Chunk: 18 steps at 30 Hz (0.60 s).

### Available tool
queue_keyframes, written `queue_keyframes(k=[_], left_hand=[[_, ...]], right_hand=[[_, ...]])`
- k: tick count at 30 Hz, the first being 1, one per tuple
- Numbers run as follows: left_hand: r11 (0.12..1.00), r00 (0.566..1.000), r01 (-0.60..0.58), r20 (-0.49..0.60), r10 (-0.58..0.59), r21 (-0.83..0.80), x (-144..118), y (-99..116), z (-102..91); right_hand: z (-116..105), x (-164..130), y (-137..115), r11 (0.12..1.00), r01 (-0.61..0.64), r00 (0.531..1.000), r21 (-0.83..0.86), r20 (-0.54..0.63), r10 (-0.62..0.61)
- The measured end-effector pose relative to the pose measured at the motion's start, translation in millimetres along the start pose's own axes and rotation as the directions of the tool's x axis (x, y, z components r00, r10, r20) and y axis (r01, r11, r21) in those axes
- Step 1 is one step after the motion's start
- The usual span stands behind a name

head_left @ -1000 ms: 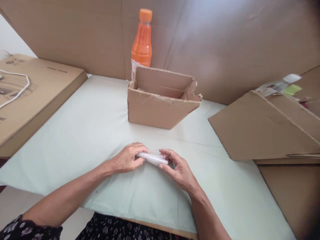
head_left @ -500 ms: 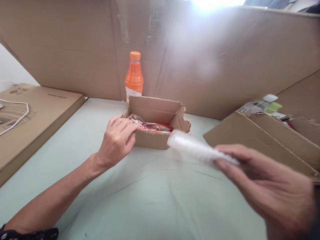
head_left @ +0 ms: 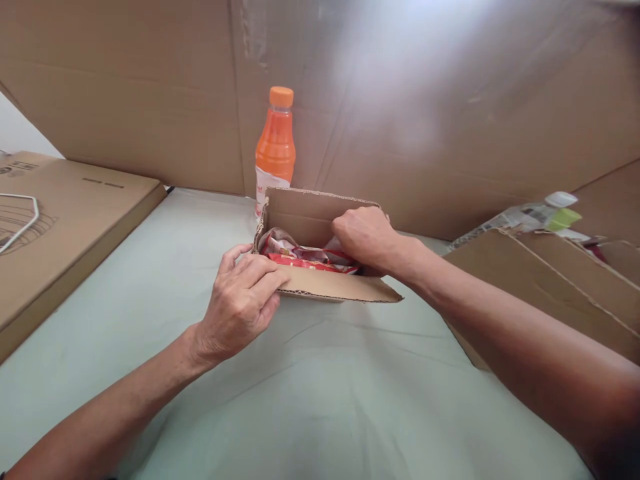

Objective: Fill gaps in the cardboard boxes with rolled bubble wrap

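My left hand (head_left: 240,300) is bare, with slender fingers, a rounded thumb and fine creases over the knuckles and back; it narrows to a slim wrist, then a bare left forearm (head_left: 115,393) that widens toward the elbow. A scrap of dark sleeve (head_left: 2,476) peeks in at the corner, too small to show any pattern. My right hand (head_left: 367,233) is bare too, rounded at the knuckles, its long right forearm (head_left: 500,320) thickening toward a dim, blurred end where I cannot tell cloth from shadow

Red-and-white packaging (head_left: 307,262) (rumpled) inside the open brown cardboard box (head_left: 305,217).
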<state>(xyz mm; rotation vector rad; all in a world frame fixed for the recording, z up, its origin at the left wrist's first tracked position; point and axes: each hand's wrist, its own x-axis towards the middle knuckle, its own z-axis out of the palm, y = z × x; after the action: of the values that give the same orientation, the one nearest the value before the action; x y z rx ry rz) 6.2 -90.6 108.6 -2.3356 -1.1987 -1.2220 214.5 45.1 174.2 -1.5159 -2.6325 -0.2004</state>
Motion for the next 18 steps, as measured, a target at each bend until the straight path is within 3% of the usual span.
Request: queue_keyframes(k=[5, 10, 13, 18], left_hand=[[1.0, 1.0, 0.007, -0.03, -0.007, 0.015, 0, -1, 2.5], [1.0, 0.999, 0.022, -0.035, -0.021, 0.014, 1, 1, 3.3], [0.999, 0.999, 0.032, -0.037, -0.031, 0.02, 2, 1, 3.6], [0.999, 0.999, 0.051, -0.02, -0.051, 0.005, 1, 0, 3.3]], right_hand=[[-17, -7, 6, 0.968, 0.091, 0.964, -0.233, 0.265, -0.027], [-32, -3, 5, 0.967, 0.055, 0.982, -0.247, 0.187, -0.008], [-23, 7, -17, 0.967, 0.13, 0.976, -0.221, 0.198, -0.086], [-15, 12, -46, 0.976, 0.137, 0.96, -0.166, 0.264, -0.09]])
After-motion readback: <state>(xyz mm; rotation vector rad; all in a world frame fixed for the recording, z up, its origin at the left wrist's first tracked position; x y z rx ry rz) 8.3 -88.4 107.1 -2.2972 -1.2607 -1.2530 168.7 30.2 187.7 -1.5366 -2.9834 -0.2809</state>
